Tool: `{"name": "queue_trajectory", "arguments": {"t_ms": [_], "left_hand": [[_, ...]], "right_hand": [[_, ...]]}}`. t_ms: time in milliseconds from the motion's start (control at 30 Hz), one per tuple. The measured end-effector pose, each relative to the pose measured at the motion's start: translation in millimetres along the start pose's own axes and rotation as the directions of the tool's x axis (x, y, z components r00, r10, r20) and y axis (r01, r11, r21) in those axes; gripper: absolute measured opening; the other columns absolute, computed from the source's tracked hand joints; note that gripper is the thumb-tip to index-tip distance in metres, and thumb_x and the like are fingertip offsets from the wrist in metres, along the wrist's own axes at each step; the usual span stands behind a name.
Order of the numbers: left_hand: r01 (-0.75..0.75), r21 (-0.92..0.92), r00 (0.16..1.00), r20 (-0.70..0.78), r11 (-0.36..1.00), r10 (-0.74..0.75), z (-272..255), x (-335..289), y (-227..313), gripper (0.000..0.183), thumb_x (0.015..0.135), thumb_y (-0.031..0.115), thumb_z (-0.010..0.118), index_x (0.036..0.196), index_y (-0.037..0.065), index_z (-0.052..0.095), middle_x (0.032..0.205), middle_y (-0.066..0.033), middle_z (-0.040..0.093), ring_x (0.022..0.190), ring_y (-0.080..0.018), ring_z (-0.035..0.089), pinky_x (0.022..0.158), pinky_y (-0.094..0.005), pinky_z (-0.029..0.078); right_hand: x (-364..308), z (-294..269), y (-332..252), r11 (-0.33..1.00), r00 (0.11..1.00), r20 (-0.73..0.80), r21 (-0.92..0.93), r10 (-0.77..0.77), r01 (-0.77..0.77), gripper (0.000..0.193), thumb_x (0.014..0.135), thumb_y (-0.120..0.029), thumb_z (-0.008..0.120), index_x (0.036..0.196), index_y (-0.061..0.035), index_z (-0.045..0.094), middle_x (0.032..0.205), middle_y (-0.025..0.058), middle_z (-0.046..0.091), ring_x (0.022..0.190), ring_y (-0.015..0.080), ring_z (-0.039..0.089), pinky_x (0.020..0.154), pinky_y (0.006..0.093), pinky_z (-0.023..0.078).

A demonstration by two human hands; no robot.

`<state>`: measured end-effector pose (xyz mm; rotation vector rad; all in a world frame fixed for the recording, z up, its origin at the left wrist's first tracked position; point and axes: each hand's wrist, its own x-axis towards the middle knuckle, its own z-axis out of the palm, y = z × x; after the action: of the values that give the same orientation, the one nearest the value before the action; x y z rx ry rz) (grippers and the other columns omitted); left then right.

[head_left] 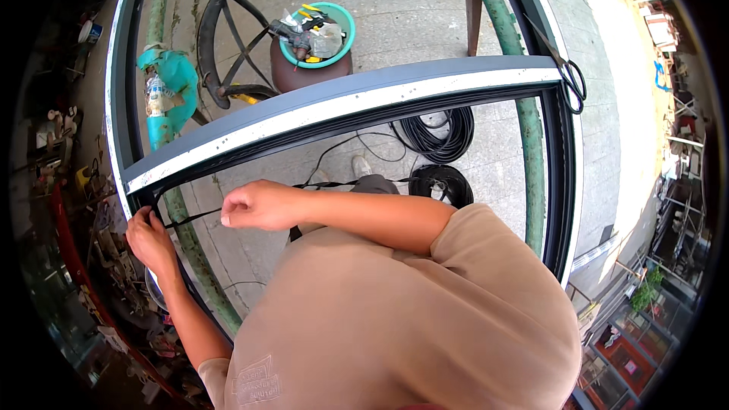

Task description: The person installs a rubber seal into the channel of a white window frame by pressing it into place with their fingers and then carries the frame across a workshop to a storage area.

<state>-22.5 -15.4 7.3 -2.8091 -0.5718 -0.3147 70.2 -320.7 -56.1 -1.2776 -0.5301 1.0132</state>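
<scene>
A grey and white window frame point(349, 98) with a crossbar spans the view before me. At the frame's left inner corner, just under the crossbar, my left hand point(152, 243) is closed, fingertips at the end of a thin black rubber strip point(199, 218). My right hand point(262, 205) is curled around the same strip a little to the right, with a short length stretched between the hands. Past my right hand the strip runs toward a black coil point(440, 186) on the ground, partly hidden by my sleeve. My fingertips are partly hidden.
Black-handled scissors point(573, 85) rest on the frame's right side. Green pipes point(531, 159) lie beneath the frame. Beyond the crossbar, a turquoise basin point(351, 30) of tools sits on a brown stool point(292, 80). Another black coil point(459, 137) lies on the paving.
</scene>
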Motion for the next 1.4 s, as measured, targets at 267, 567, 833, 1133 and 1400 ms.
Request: {"name": "queue_trajectory", "arguments": {"t_ms": [267,567,833,1133,1400], "left_hand": [[0.050,-0.183,0.999,0.022,0.982,-0.047,4.5,-15.3,-2.8,0.021,0.103,0.015,0.067,0.115,0.001,0.076,0.111,-0.0179,0.074,0.100,-0.0399,0.070,0.089,-0.0487,0.054],[0.298,-0.493,0.954,0.158,0.817,-0.253,-12.7,-17.0,8.2,0.018,0.099,0.015,0.073,0.108,0.000,0.079,0.100,-0.0168,0.077,0.088,-0.0323,0.075,0.081,-0.0414,0.058],[0.489,-0.640,0.872,0.367,0.593,-0.324,-9.9,-33.9,-4.0,0.020,0.097,0.015,0.074,0.109,-0.001,0.078,0.091,-0.0115,0.075,0.079,-0.0206,0.071,0.075,-0.0353,0.056],[0.636,-0.765,0.762,0.604,0.098,-0.233,3.2,-41.9,0.9,0.021,0.101,0.011,0.073,0.116,-0.004,0.073,0.094,-0.0028,0.072,0.085,-0.0100,0.067,0.078,-0.0266,0.053],[0.640,-0.753,0.742,0.658,-0.154,-0.130,21.1,-53.2,3.7,0.021,0.098,0.009,0.077,0.116,-0.002,0.074,0.099,-0.0028,0.071,0.088,-0.0108,0.064,0.083,-0.0280,0.053]], "right_hand": [[-212.3,-159.2,-94.1,0.705,0.237,-0.769,-0.640,-0.594,-0.307,0.023,0.101,-0.017,0.074,0.116,-0.0004,0.075,0.099,0.0146,0.075,0.086,0.0249,0.073,0.078,0.0360,0.058],[-410.0,-322.3,-66.4,0.181,0.214,-0.864,-0.326,-0.456,-0.928,0.044,0.107,-0.012,0.053,0.150,-0.0086,0.061,0.137,0.0247,0.070,0.130,0.0413,0.065,0.110,0.0468,0.051],[-441.7,-363.9,-62.5,-0.145,0.396,-0.850,-0.368,-0.348,-0.918,0.040,0.109,-0.019,0.059,0.146,-0.0021,0.057,0.125,0.0241,0.071,0.117,0.0451,0.067,0.102,0.0499,0.053],[-392.8,-272.5,-84.9,-0.060,0.379,-0.773,-0.406,-0.508,-0.912,0.043,0.112,-0.027,0.058,0.140,0.0059,0.056,0.127,0.0293,0.069,0.117,0.0441,0.067,0.102,0.0460,0.053],[-171.9,-44.2,-59.3,0.887,0.891,-0.435,-0.351,0.128,-0.299,0.024,0.104,0.006,0.057,0.126,0.0005,0.053,0.092,-0.0012,0.056,0.078,0.0063,0.051,0.069,0.0226,0.043]]}}
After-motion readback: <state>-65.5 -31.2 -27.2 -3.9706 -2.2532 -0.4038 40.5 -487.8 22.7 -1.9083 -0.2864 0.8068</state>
